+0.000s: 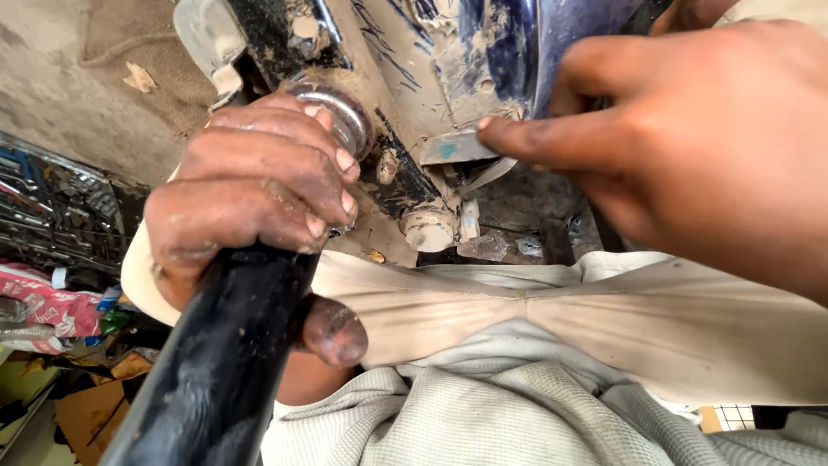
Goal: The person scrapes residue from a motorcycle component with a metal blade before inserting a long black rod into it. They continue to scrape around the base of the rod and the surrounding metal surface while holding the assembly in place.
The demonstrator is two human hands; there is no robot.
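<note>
**Steady the bar, guide the metal strip**

Black bar (220, 362) runs from lower left up to the silver collar (341, 112) on the muddy blue frame (517, 52). Left hand (250, 198) clenched round bar. Right hand (690, 138) w/ forefinger pressing small metal strip (453, 147) by frame. Best: keep grip firm, strip flat, fingertip off its edge.
</note>
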